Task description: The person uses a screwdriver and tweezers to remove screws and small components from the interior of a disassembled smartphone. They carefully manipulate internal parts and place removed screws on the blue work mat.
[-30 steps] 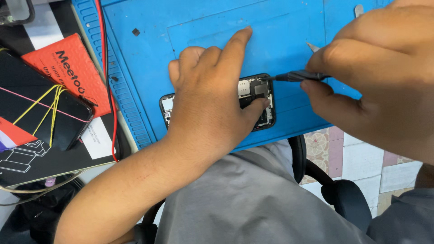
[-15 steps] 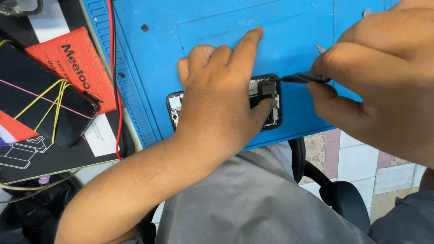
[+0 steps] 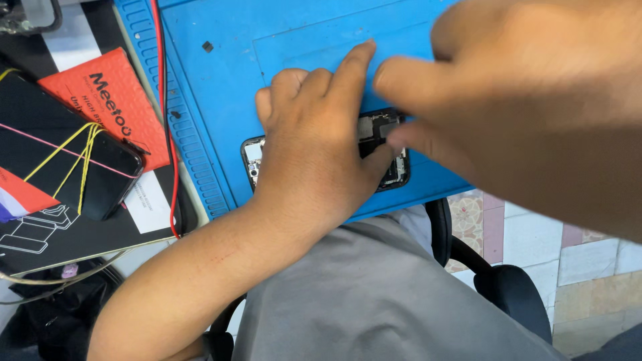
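Fingers of the left hand point(image 3: 314, 144) press flat on the opened phone point(image 3: 384, 154), lying on the blue mat point(image 3: 267, 40). Blurred right hand point(image 3: 528, 113) seems pinched above it; whether it holds anything, I cannot tell.

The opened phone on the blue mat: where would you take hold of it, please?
Probably by its long edges, from above. The opened phone lies flat on the blue mat, insides up; the left hand already presses it down.
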